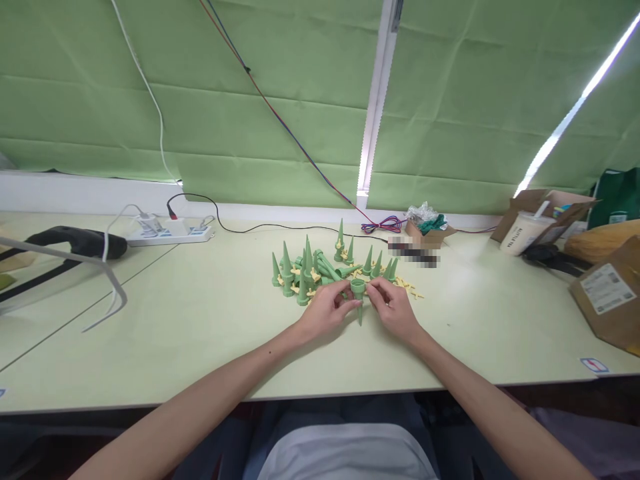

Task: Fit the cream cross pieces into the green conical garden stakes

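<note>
My left hand point(330, 308) grips a green plant watering spike point(357, 288), its round open end up and its narrow tip pointing down over the table. On the other side of the spike, my right hand point(393, 308) is closed in a pinch close to the rim; whatever is between those fingertips is too small to make out. Just beyond both hands is a group of green watering spikes point(303, 287), several standing point up and others lying in a heap. Small yellow valves point(410, 288) lie among them and to their right, and some are fitted to the standing spikes.
A power strip point(173, 233) with cables lies at the back left, near a black strapped object point(75, 240). Behind the spikes stands a small cardboard box point(430, 237). A drink cup point(527, 233), an open carton point(520, 207) and a brown package point(607, 297) occupy the right side.
</note>
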{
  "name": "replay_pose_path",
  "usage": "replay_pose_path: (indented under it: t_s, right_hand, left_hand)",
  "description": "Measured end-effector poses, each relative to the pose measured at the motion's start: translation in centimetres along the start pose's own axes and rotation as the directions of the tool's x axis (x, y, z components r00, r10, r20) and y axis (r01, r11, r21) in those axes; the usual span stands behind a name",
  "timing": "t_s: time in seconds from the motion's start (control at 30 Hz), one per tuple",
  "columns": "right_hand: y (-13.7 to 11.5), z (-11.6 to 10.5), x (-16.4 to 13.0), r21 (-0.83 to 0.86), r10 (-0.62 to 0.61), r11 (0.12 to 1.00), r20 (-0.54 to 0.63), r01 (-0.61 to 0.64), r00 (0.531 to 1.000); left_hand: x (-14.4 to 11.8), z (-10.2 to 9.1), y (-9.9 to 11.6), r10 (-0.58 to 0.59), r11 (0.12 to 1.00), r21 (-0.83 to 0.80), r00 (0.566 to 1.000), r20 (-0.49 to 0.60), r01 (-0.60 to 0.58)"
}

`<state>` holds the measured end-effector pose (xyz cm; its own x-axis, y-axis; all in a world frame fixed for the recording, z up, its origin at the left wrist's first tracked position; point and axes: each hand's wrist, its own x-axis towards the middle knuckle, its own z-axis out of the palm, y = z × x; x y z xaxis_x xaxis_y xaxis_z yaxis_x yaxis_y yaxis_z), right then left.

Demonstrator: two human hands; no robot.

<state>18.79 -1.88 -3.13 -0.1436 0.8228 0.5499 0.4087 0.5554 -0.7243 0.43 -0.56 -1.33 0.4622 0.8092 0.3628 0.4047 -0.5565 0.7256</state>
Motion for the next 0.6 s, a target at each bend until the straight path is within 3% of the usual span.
replay_pose_path:
  t_s: [0.43,0.6]
  right_hand:
    - [-0.04,-0.01,0.0,0.072,0.027,0.997,-0.001,-0.027,1.0]
    - [-0.07,0.11,-0.01,0.079,0.036,0.996,0.026,-0.038,0.999]
  left_hand:
    - [-0.02,0.02,-0.02,0.045,0.997,0.059,0.998,-0.036,-0.043]
    - [-0.09,0.26,-0.62,0.126,0.987,0.108,0.99,-0.07,-0.118]
